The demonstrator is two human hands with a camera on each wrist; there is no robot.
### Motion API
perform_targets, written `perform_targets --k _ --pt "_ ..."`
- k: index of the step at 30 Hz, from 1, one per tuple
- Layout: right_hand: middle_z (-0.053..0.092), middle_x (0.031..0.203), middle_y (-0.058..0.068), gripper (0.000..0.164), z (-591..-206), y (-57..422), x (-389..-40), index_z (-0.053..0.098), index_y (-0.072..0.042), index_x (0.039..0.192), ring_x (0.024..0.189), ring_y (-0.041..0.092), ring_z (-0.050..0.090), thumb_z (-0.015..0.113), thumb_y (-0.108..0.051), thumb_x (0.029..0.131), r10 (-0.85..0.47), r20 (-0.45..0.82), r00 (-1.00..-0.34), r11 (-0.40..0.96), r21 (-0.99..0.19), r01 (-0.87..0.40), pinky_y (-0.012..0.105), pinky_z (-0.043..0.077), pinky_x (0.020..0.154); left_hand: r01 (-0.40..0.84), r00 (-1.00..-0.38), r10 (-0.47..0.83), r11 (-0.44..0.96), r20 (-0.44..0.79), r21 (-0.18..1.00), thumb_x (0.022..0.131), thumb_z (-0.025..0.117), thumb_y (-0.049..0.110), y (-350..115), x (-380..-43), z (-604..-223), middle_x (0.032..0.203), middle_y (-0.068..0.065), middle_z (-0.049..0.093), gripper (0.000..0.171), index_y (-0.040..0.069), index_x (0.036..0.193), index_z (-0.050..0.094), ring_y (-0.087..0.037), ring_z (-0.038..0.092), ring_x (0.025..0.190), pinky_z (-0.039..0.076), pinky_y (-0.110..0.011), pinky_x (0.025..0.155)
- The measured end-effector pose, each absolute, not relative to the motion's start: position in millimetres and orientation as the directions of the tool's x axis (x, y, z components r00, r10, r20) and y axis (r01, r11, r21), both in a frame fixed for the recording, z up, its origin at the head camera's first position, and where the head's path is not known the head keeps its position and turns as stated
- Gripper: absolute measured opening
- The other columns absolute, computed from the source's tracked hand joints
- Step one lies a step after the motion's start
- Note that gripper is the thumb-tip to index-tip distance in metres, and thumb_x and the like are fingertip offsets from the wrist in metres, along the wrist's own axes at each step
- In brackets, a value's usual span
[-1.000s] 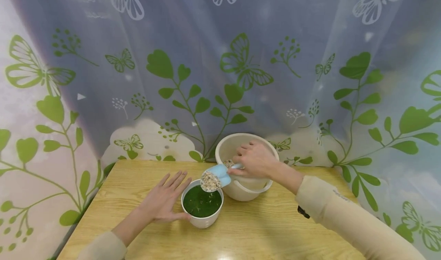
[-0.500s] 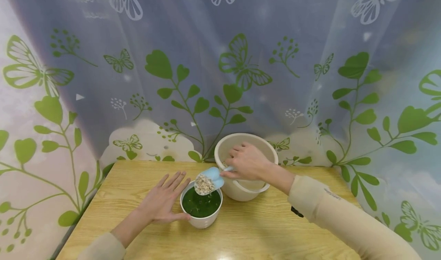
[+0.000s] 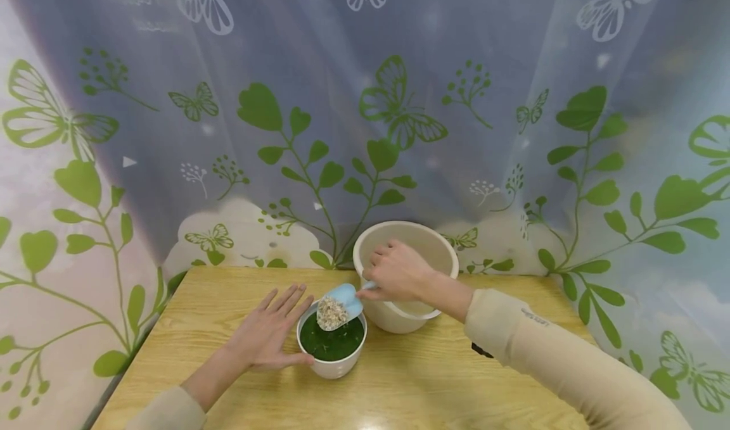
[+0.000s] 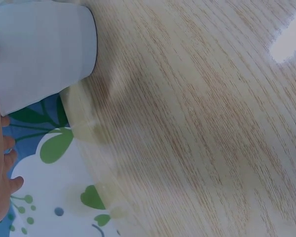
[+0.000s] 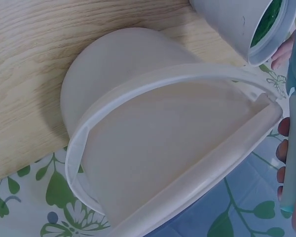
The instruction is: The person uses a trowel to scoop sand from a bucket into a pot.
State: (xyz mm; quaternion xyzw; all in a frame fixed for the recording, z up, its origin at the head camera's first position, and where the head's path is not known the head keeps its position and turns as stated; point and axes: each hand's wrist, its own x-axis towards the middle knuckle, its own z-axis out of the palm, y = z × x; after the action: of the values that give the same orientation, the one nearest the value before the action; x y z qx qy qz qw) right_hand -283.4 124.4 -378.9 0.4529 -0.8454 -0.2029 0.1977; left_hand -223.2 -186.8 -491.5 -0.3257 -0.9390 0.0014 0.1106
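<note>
A light-blue scoop (image 3: 345, 298) hangs over the white pot, heaped with pale, coarse grains (image 3: 331, 314). My right hand (image 3: 399, 270) grips its handle, which also shows along the edge of the right wrist view. Dark green material fills the white pot (image 3: 333, 370) to a little below the rim. Beside that pot, on its left, my left hand (image 3: 267, 335) is spread with straight fingers, the thumb at the pot's near side. In the left wrist view the pot (image 4: 44, 54) appears at the upper left, with part of the hand at the edge.
Behind and right of the pot stands a larger cream bucket (image 3: 379, 313), its handle (image 5: 138, 89) lowered on the near side. Both stand on a wood-grain table (image 3: 456, 379). A curtain (image 3: 319, 50) printed with leaves and butterflies rises along the table's back edge.
My right hand has moved left and slightly down from above the bucket, carrying the loaded scoop further over the white pot. The left hand has stayed in place.
</note>
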Motion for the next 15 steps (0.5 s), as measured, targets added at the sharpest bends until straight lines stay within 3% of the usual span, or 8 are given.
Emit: perform_targets --k 6,15 --pt "0.075 0.091 -0.005 0.054 -379.3 117.9 -282.0 0.08 -0.031 0.098 0.086 0.016 0.07 0.049 -0.075 0.099 -0.851 0.142 -0.505 0.493 0.546 -0.677 0.034 0.053 0.078 0.606 -0.771 0.606 0.793 0.197 -0.068 0.083 0.051 0.092 -187.0 -223.3 -492.9 0.17 -0.02 0.037 0.117 0.007 0.163 0.04 -0.038 0.039 0.158 0.031 -0.059 0.13" --pt "0.075 0.087 -0.006 0.053 -379.6 114.2 -284.1 0.078 -0.03 0.09 0.081 0.016 0.069 0.051 -0.074 0.099 -0.857 0.145 -0.494 0.479 0.577 -0.662 0.033 0.051 0.073 0.619 -0.752 0.619 0.781 0.225 -0.081 0.084 0.048 0.093 -187.7 -223.4 -493.1 0.168 -0.022 0.041 0.116 0.006 0.161 0.043 -0.04 0.042 0.155 0.034 -0.06 0.128"
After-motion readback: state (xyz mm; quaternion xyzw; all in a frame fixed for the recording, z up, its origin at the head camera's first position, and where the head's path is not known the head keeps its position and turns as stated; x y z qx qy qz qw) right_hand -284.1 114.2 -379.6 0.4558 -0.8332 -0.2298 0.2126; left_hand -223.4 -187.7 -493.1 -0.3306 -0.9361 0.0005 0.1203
